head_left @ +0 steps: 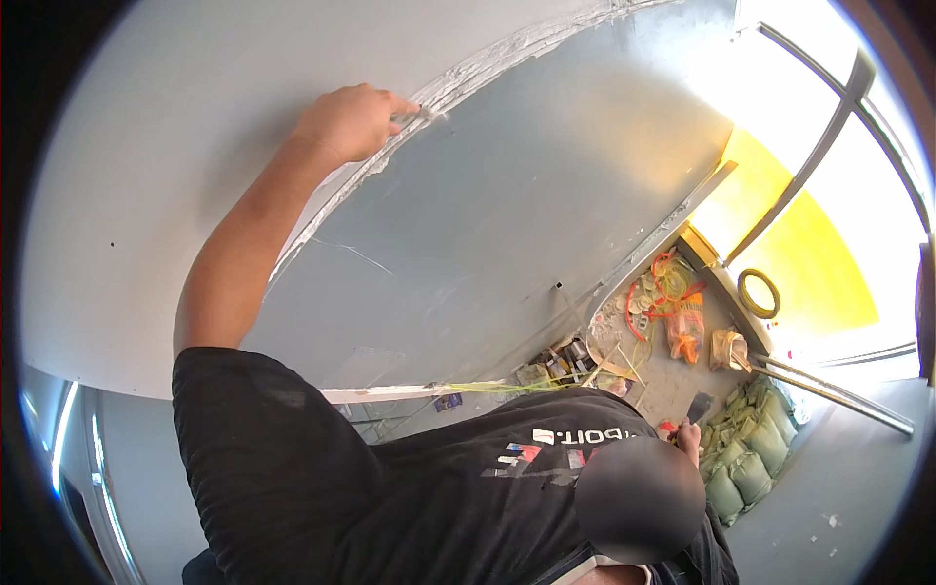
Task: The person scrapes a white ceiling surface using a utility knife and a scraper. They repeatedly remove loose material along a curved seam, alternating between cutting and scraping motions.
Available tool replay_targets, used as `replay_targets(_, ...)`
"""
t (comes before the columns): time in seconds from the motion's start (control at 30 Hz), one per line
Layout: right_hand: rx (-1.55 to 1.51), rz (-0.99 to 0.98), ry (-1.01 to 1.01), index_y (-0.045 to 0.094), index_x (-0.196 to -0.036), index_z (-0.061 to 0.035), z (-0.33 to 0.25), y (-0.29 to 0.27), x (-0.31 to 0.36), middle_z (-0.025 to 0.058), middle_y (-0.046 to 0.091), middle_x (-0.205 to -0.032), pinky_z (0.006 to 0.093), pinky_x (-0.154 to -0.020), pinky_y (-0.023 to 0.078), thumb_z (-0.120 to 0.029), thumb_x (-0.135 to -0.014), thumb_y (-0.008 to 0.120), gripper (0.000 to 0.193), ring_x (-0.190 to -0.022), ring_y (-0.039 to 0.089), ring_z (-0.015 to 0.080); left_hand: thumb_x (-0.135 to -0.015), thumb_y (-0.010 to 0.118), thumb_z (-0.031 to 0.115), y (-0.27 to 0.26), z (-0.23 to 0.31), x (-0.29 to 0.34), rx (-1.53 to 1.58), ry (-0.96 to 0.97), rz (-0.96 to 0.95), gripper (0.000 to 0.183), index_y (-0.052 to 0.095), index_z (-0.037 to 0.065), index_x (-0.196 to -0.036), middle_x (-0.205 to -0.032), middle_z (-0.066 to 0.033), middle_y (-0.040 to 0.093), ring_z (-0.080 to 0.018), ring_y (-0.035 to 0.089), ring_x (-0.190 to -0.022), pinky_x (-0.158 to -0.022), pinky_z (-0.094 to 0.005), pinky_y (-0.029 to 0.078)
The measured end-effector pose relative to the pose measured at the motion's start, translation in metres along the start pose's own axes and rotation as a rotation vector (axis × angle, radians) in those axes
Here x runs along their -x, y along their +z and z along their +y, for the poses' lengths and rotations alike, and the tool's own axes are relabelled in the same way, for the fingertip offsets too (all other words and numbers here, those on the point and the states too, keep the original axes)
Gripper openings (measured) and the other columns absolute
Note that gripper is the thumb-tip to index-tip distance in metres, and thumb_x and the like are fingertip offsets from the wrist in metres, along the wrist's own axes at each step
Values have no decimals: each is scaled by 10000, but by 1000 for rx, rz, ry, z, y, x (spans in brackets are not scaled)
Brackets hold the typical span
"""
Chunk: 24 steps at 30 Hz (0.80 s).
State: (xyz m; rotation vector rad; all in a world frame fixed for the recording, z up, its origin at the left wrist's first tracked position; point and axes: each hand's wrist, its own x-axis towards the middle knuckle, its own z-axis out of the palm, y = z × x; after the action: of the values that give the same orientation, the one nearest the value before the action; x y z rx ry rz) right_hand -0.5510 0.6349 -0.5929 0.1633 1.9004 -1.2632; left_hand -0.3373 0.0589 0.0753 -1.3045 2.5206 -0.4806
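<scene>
My left arm reaches up along a curved white panel (195, 107) to a rough white plaster seam (487, 70) that borders a grey panel (487, 224). My left hand (351, 122) is at the seam, index finger stretched along it and the other fingers curled. A small whitish bit at the fingertips is too blurred to name. Lower right, my right hand (689, 441) is closed round the handle of a putty knife (699, 406), its dark flat blade pointing up. Something red shows beside that hand. My black shirt hides most of the right arm.
Green stuffed sacks (751, 453) lie right of my right hand. Beyond are an orange plastic bag (685, 327), a tan bag (729, 349), orange tubing and a box of odds and ends (561, 363). Long metal bars (834, 393) jut at right, below a yellow ring (759, 293) by the bright window.
</scene>
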Motion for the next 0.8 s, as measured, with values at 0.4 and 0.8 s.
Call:
replay_targets(0.4, 372, -10, -1, 642, -718, 54, -28, 15, -35, 231, 676, -647, 464, -560, 524, -318, -1009, 498, 494, -564, 673, 353, -1053, 569, 297, 74, -30, 91, 833, 61, -163, 458, 520, 334, -1506, -925, -83, 695, -149, 647, -757, -646, -316, 559)
replay_targets(0.8, 813, -698, -1149, 471, -1443, 7, -296, 260, 141, 288, 578, -1263, 466, -1053, 459, -65, -914, 599, 549, -1263, 520, 462, -873, 627, 763, 404, 224, 172, 2052, -213, -726, 832, 643, 55, -1309, -1071, -86, 691, -118, 587, -618, -568, -323, 548)
